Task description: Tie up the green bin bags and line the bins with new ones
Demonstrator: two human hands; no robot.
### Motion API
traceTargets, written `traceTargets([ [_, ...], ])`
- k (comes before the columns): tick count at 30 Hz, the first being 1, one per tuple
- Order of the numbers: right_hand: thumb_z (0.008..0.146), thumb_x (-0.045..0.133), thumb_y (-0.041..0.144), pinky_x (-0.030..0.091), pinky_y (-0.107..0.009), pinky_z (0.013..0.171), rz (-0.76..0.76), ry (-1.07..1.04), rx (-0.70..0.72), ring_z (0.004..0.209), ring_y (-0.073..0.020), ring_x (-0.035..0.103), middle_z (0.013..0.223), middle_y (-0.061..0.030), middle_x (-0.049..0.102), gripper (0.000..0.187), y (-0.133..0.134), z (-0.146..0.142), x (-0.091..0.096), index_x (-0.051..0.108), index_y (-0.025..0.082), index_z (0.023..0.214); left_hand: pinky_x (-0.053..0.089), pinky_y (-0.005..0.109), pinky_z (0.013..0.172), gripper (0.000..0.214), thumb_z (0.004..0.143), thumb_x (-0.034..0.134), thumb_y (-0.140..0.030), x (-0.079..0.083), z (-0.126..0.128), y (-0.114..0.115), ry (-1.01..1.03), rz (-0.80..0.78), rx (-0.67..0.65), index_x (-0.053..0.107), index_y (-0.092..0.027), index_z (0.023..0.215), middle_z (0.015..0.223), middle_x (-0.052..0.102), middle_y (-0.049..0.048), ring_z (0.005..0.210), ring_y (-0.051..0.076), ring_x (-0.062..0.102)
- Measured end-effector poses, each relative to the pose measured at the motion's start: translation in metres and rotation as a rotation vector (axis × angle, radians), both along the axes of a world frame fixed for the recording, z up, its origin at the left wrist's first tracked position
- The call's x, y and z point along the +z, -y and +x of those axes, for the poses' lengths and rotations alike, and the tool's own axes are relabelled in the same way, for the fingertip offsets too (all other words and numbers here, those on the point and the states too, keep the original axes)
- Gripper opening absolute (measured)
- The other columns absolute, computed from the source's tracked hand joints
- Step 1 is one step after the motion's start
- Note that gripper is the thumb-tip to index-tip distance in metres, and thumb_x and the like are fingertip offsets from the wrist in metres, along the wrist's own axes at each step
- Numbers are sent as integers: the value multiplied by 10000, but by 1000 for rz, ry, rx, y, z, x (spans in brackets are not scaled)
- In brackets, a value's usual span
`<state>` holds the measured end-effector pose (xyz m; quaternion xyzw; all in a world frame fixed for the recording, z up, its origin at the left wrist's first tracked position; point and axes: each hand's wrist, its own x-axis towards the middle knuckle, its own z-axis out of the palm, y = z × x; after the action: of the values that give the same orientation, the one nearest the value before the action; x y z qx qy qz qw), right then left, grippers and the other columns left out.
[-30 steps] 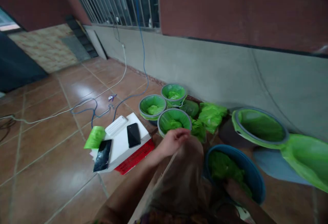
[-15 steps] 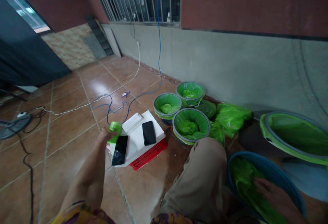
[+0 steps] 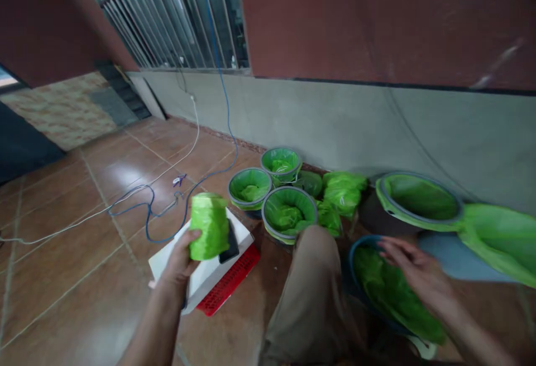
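Note:
My left hand (image 3: 184, 257) is closed around a roll of bright green plastic bags (image 3: 209, 226), lifted above a white box (image 3: 205, 282). Behind the roll, a black phone (image 3: 230, 246) lies partly hidden on the box. My right hand (image 3: 412, 265), fingers stretched out, hovers at the rim of a blue bucket (image 3: 355, 249). Inside that bucket lies crumpled green plastic (image 3: 389, 288); nothing is visible in the right hand's fingers.
Several green-lined bins (image 3: 288, 210) stand near the wall beside folded green bags (image 3: 343, 190). To the right is a larger lined bin (image 3: 419, 198). A red basket (image 3: 230, 279) sits under the white box. A blue cable (image 3: 209, 176) trails across the tiled floor.
My left hand has lifted the green roll off the box, toward the right. My right hand has risen out of the blue bucket to its rim. The view has swung right.

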<state>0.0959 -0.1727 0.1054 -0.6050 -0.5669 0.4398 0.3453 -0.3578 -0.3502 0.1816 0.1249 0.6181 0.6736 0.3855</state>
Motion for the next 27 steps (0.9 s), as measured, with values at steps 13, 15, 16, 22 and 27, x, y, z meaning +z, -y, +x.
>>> traceTargets([
  [13,613,823,492,438,-246,541,-45,-647,-299,533,-125,537,619,30,647,363,54,7,85,652,197,735,514,389,924,673,573,863,-349,-29,324,-112,650,221,-905,608,-180,1173,1124,711,94,1089,299,645],
  [15,624,814,486,452,-257,558,28,-664,-368,547,-132,546,641,33,650,353,54,17,85,646,211,768,510,404,938,650,635,781,-581,-36,337,-114,782,205,-921,651,-166,1118,1126,711,106,1140,330,616],
  [16,627,811,484,453,-257,559,63,-662,-391,550,-132,544,644,34,646,351,53,19,86,641,215,777,508,410,945,686,659,707,-684,-39,343,-115,838,203,-924,666,-161,1102,1134,709,111,1163,341,601],
  [22,647,801,475,439,-242,542,164,-591,-471,535,-115,521,618,40,617,331,54,44,87,618,217,741,515,420,955,829,604,590,-845,-51,367,-125,871,187,-995,674,-198,1115,1093,719,91,1194,322,584],
  [27,649,815,458,493,-270,562,95,-616,-500,546,-138,589,690,13,696,327,61,85,83,656,211,794,538,429,898,868,617,435,-921,-61,366,-134,714,204,-999,680,-225,1076,964,735,96,1133,312,615],
])
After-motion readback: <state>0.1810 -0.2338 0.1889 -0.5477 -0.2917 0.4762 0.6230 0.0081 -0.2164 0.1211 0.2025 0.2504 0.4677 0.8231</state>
